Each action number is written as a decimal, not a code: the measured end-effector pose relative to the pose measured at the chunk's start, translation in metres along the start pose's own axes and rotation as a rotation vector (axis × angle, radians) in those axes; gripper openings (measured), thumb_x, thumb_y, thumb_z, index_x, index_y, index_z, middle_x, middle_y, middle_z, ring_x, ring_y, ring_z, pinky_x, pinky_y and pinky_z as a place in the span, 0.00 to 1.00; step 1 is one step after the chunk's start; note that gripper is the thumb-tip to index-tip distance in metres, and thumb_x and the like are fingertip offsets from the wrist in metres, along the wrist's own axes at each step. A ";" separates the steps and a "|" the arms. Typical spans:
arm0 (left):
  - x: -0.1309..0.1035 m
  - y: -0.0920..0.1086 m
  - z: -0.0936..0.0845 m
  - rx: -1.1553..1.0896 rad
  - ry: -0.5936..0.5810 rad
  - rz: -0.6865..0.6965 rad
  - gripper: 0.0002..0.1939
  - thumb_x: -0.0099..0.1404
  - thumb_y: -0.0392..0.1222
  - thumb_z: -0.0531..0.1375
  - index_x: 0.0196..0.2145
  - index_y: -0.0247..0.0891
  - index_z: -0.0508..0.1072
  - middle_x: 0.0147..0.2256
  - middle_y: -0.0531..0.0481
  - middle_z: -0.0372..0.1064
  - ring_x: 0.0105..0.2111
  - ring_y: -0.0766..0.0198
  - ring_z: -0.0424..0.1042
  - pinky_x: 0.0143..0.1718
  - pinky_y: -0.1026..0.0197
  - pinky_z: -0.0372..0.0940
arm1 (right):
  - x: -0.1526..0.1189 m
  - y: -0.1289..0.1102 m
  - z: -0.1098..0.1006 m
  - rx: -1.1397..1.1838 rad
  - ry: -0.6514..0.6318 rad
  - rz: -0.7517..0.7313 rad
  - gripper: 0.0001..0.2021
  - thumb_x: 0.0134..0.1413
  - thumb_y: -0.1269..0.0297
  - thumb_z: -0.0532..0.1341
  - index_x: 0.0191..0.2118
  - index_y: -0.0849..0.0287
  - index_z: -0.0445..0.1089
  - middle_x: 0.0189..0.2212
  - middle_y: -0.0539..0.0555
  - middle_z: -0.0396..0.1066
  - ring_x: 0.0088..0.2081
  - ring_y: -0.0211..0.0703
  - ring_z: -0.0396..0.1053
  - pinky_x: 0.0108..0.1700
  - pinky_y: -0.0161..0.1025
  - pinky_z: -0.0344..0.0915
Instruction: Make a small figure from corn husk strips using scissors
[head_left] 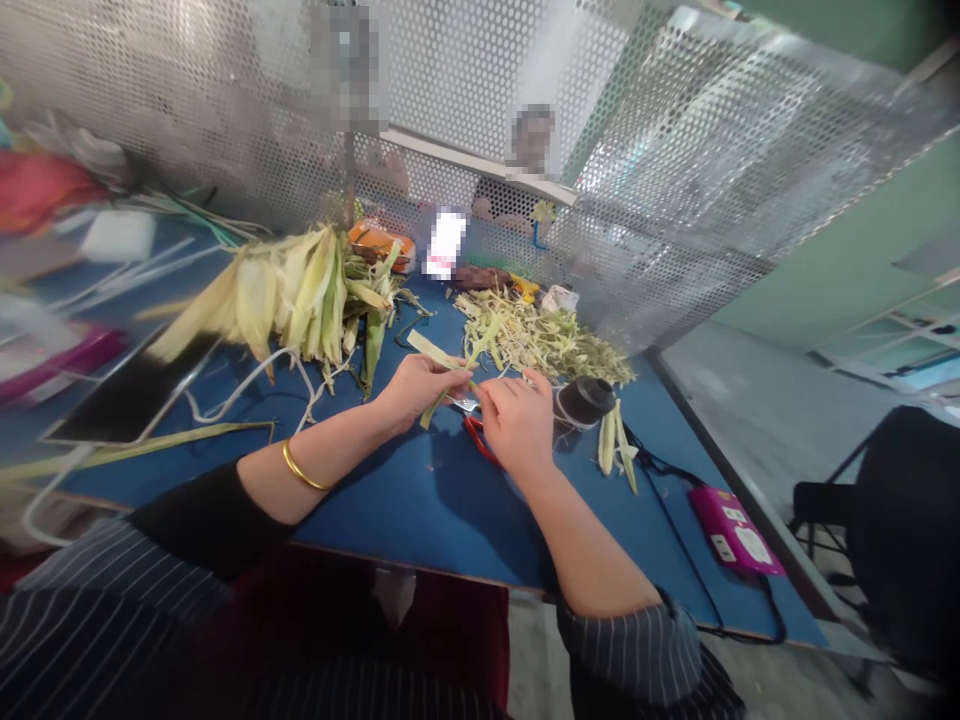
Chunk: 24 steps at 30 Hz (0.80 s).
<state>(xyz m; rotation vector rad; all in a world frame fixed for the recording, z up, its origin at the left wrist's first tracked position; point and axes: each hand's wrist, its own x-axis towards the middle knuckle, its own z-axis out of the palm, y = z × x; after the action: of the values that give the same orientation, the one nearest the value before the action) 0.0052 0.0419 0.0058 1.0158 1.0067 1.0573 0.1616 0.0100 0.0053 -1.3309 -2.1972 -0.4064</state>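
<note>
My left hand [421,388] pinches pale green corn husk strips [439,352] above the middle of the blue table. My right hand [517,415] meets it there, thumb and finger closed at the same husk piece near the left fingertips. Under my right hand lie red-handled scissors [477,440], partly covered by it. A black spool of thread [586,402] stands just right of that hand. Beyond my hands spreads a heap of shredded husk [536,338]. To the left is a large bundle of whole corn husks [292,295].
A dark tablet-like panel [127,390] with white cables lies at left. A lit phone [445,243] leans near the perforated metal screen [660,180], behind which a person sits. Two rolled husks [611,440] and a magenta power box [735,530] are at right.
</note>
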 end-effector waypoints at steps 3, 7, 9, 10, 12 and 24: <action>-0.001 -0.005 0.004 -0.007 0.042 0.026 0.14 0.51 0.36 0.65 0.37 0.30 0.76 0.23 0.49 0.73 0.23 0.67 0.71 0.28 0.65 0.66 | 0.000 -0.007 0.000 0.028 -0.049 -0.044 0.13 0.61 0.65 0.49 0.29 0.58 0.67 0.24 0.52 0.68 0.30 0.41 0.64 0.54 0.44 0.51; -0.001 -0.003 0.002 -0.029 0.036 -0.006 0.13 0.52 0.36 0.65 0.37 0.31 0.76 0.23 0.49 0.73 0.23 0.68 0.71 0.26 0.66 0.65 | 0.002 -0.005 -0.003 0.269 -0.092 0.044 0.15 0.60 0.63 0.50 0.26 0.58 0.68 0.23 0.52 0.68 0.31 0.41 0.64 0.52 0.45 0.54; -0.001 0.002 -0.001 -0.028 -0.016 -0.068 0.13 0.53 0.37 0.65 0.38 0.32 0.76 0.24 0.48 0.73 0.23 0.68 0.71 0.26 0.67 0.65 | 0.004 0.003 -0.003 0.580 -0.080 0.283 0.17 0.60 0.57 0.51 0.27 0.58 0.70 0.24 0.52 0.68 0.30 0.40 0.65 0.46 0.43 0.59; -0.002 0.004 -0.002 -0.022 -0.061 -0.099 0.14 0.53 0.37 0.65 0.38 0.32 0.76 0.24 0.48 0.73 0.24 0.68 0.72 0.27 0.67 0.65 | 0.005 0.008 -0.002 0.768 -0.070 0.436 0.18 0.59 0.54 0.51 0.28 0.59 0.70 0.24 0.51 0.68 0.30 0.40 0.65 0.42 0.42 0.61; -0.003 0.008 -0.004 0.009 -0.159 -0.152 0.14 0.54 0.41 0.65 0.38 0.32 0.76 0.25 0.46 0.73 0.25 0.67 0.72 0.26 0.66 0.66 | 0.006 0.016 0.001 1.127 -0.031 0.696 0.18 0.56 0.50 0.54 0.31 0.59 0.72 0.23 0.50 0.67 0.27 0.39 0.65 0.35 0.39 0.63; -0.010 -0.004 0.006 0.241 -0.298 -0.059 0.08 0.53 0.40 0.64 0.23 0.31 0.73 0.18 0.51 0.66 0.18 0.70 0.66 0.21 0.65 0.63 | 0.006 0.008 0.014 1.129 0.104 0.719 0.11 0.48 0.58 0.62 0.24 0.60 0.72 0.16 0.47 0.64 0.20 0.33 0.61 0.26 0.34 0.60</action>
<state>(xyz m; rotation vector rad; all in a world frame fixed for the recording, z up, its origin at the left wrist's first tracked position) 0.0097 0.0306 0.0049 1.2894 0.9257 0.7199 0.1626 0.0250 -0.0026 -1.2043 -1.2727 0.8804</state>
